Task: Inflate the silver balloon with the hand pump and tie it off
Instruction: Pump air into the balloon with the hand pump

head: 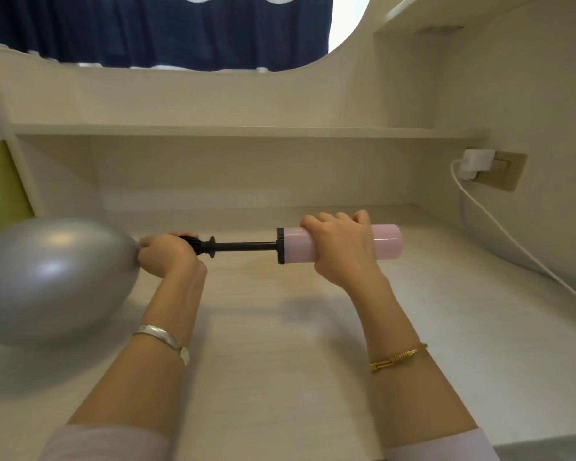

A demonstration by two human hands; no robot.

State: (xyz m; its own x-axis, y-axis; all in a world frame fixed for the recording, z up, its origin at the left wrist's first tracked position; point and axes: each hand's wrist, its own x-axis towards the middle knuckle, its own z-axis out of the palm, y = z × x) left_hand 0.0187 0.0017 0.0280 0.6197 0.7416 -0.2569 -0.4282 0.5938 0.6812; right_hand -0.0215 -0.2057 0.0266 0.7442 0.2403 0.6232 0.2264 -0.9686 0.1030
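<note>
Your left hand [162,256] is curled tight around the black ribbed nozzle end of the hand pump, pinching the neck of the inflated silver latex balloon [52,281] right where it meets the nozzle, with your knuckles touching the balloon's tapered end. That balloon is rounded and well filled, lying on its side over the left edge of the pale wood-grain desk [280,361], its far part running out of the picture at the left. Your right hand [341,247] is wrapped over the pale pink plastic cylinder of the hand pump [388,241], fingers curled across the top and thumb tucked behind, gripping it near the middle of the barrel. You hold the pump level above the desk, roughly parallel to its back edge, with the black plunger rod [246,246] drawn out and bare between the black collar of the barrel and the flange by your left hand. A silver bangle [162,339] sits on your left wrist and a thin gold bracelet [398,357] on your right, and pale lilac sleeves [107,442] show at the bottom of the view. Behind the desk a shallow shelf [246,130] runs along the back panel. At the right wall a white charger block [476,163] is plugged into a beige socket plate, and its white cable [519,251] trails down to the desk's right edge. Dark blue curtain fabric [180,28] hangs beyond the rounded opening above.
</note>
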